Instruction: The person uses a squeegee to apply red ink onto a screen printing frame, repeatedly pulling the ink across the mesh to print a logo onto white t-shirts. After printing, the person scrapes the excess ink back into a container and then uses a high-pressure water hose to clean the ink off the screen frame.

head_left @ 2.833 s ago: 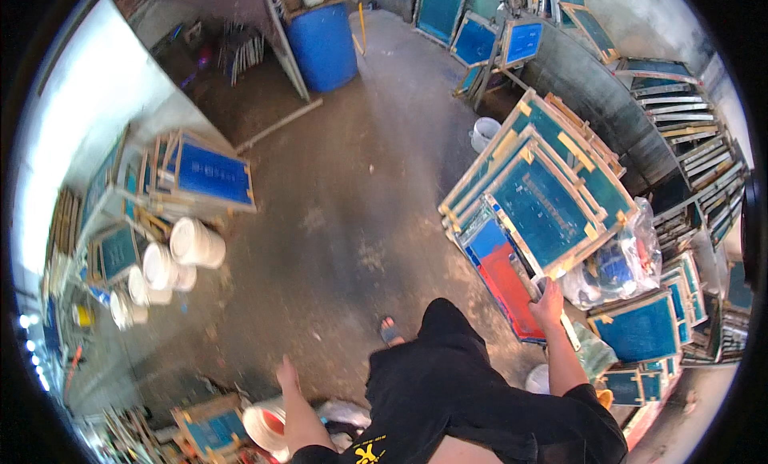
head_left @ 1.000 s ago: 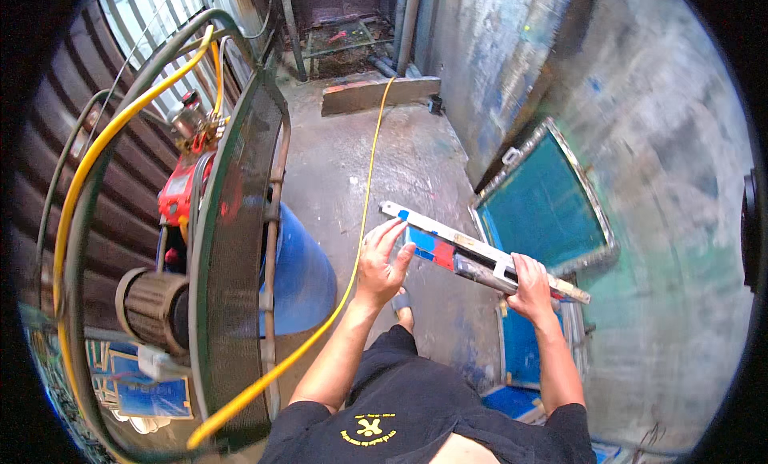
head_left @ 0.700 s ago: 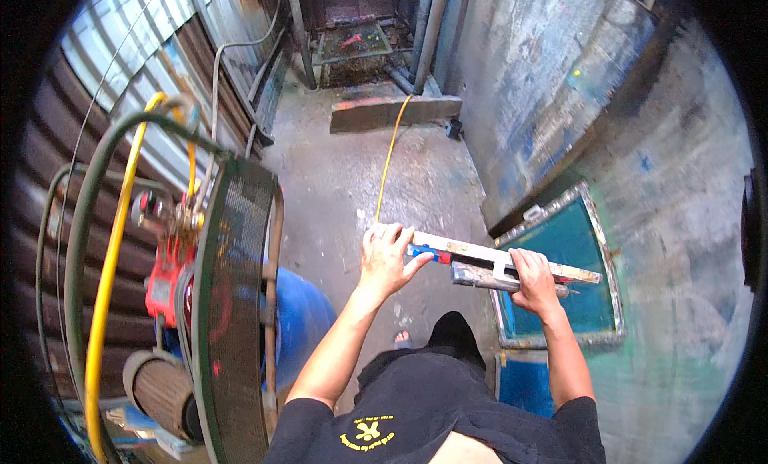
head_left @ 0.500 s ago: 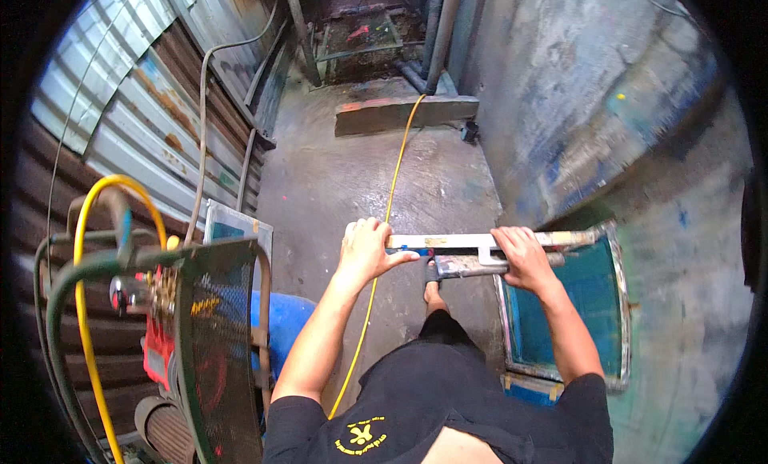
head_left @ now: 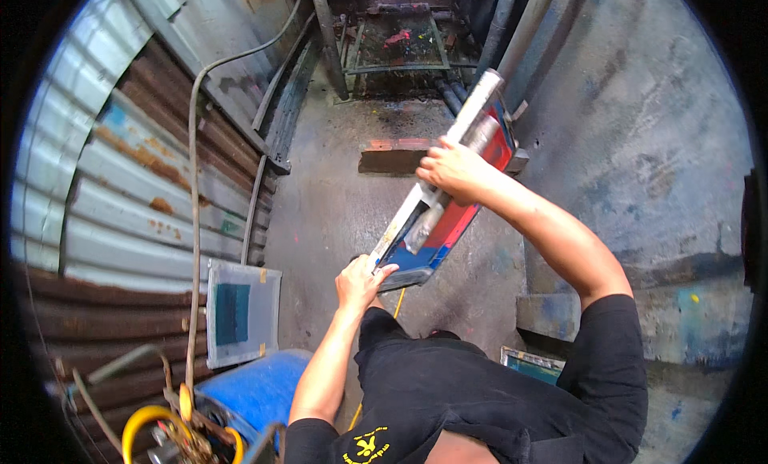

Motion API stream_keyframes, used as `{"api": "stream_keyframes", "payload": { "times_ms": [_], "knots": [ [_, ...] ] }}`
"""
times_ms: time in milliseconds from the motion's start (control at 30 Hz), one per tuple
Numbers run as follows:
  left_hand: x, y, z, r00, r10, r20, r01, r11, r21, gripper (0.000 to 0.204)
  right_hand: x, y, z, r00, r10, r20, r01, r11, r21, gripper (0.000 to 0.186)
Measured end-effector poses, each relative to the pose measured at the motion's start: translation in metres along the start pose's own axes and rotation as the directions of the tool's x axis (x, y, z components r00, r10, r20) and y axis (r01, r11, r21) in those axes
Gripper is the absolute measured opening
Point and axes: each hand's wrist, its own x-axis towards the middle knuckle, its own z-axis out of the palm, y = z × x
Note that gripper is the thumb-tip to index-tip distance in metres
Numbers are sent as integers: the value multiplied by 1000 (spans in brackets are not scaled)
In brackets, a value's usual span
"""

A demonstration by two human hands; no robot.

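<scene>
A screen-printing frame (head_left: 456,228) with white edges and a red and blue face is held up in front of me, tilted, its long white edge running from near left to far right. My left hand (head_left: 360,284) is closed around the near end of that edge, thumb on its inner side. My right hand (head_left: 454,172) wraps over the edge farther up. Alongside the edge, under my right hand, lies a grey, paint-smeared bar (head_left: 426,228); whether my fingers also grip it is hidden.
Another screen (head_left: 274,304) with a teal patch leans by the corrugated wall at left, behind a blue drum (head_left: 248,392). A low slab (head_left: 392,158) crosses the floor ahead. A teal screen (head_left: 538,366) stands low at right. A yellow hose (head_left: 399,302) runs along the floor.
The frame has swung from level to steeply slanted, its far end now up and ahead, exposing its red and blue face. My right hand moved forward and left; my view turned.
</scene>
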Motion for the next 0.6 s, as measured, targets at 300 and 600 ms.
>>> {"api": "stream_keyframes", "payload": {
  "times_ms": [300,600],
  "knots": [
    [225,-73,79,870,-326,370,468,781,-413,58,220,150,129,918,244,-312,-158,948,276,36],
    [422,-197,181,478,-598,643,877,285,-387,86,63,281,306,168,979,113,-432,-29,901,26]
  ]
}}
